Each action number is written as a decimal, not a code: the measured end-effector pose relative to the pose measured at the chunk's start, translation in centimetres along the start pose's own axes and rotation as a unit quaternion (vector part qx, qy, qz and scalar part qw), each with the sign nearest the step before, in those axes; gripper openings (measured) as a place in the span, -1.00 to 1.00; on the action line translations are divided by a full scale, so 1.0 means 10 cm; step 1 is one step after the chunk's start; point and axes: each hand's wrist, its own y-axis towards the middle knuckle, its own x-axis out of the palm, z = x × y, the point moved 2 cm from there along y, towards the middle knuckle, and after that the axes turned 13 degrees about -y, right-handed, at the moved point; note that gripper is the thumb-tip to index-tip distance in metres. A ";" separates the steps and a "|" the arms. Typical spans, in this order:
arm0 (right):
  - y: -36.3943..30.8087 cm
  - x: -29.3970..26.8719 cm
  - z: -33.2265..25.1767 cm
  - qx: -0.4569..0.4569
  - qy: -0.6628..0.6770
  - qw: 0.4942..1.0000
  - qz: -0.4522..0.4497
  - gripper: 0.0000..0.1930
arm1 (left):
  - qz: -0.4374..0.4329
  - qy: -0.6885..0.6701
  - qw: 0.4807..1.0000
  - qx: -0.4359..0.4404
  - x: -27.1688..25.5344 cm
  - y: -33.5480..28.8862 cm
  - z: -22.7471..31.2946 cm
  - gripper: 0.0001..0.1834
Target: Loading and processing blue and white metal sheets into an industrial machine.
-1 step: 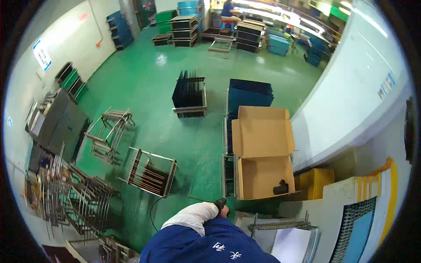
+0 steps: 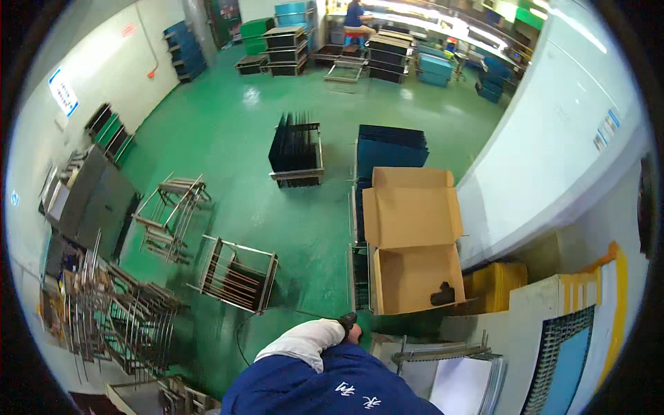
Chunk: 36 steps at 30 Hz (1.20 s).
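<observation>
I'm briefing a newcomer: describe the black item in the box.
Start at the white wall on the right. Left of it is an open cardboard box. The small black item lies in its lower right corner, the only object visible inside.

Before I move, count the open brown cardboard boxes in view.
1: the brown box, right of centre, its lid folded back, a small dark object inside. Others may be hidden.
</observation>
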 end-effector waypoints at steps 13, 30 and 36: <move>-0.30 0.25 0.52 0.021 0.019 0.999 -0.025 -0.32 | 0.009 -0.044 0.997 0.064 -0.61 -0.44 0.29 -0.66; -0.68 -0.07 0.01 0.202 0.074 0.977 0.000 -0.42 | 0.009 -0.089 0.994 0.062 -1.89 -0.08 0.72 -0.60; -0.74 -0.25 -0.07 0.176 0.031 0.984 0.022 -0.43 | 0.004 -0.081 0.994 0.074 -2.09 -0.01 0.96 -0.58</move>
